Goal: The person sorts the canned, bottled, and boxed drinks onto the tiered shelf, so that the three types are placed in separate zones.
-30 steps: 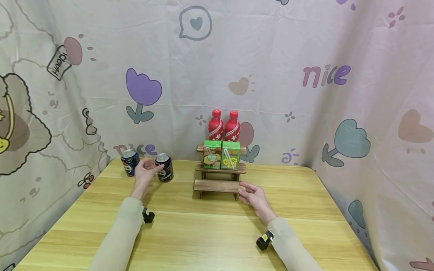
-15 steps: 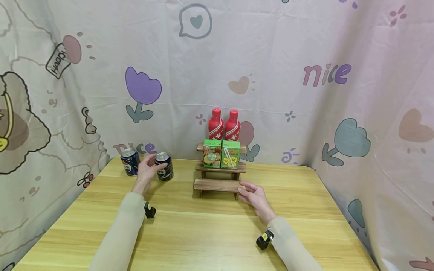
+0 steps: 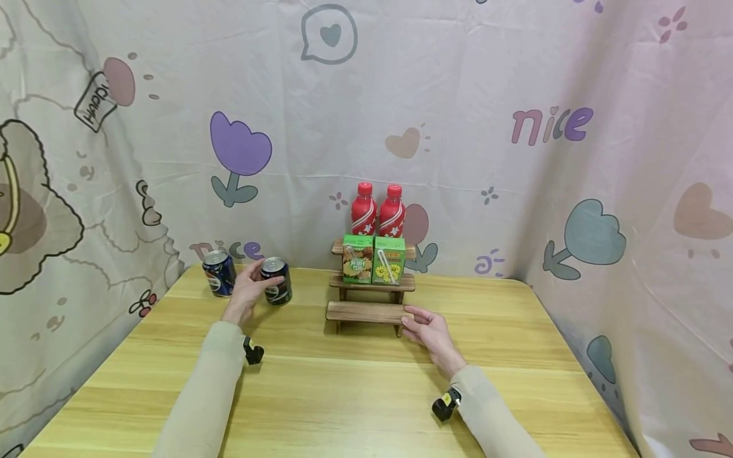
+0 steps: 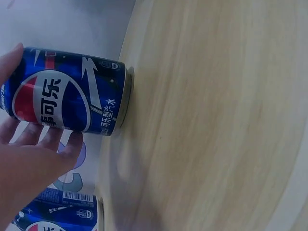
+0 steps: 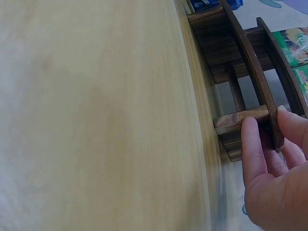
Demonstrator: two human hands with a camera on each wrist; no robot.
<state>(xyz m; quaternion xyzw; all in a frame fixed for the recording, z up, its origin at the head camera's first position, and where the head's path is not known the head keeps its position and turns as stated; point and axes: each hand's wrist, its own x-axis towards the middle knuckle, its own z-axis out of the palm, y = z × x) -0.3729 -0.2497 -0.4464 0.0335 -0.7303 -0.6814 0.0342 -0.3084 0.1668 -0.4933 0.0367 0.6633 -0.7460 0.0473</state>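
My left hand (image 3: pixel 245 296) holds a dark blue cola can (image 3: pixel 280 292), thumb on one side and fingers on the other. In the left wrist view the can (image 4: pixel 72 96) stands with its base at the table surface. A second blue cola can (image 3: pixel 216 275) stands just left of that hand. My right hand (image 3: pixel 432 336) pinches the right end of the lowest step of a brown wooden tiered stand (image 3: pixel 363 312). The right wrist view shows the thumb (image 5: pixel 291 126) above the step and the fingers below and beside it.
Two green drink cartons (image 3: pixel 373 261) stand side by side on the middle step. Behind them, two red bottles (image 3: pixel 378 213) stand on the top step. A printed curtain (image 3: pixel 458 127) hangs behind and beside the wooden table (image 3: pixel 355 394).
My left hand has shifted slightly to settle around the can, its thumb reaching further across it. The can, the stand and my right hand stay in place.
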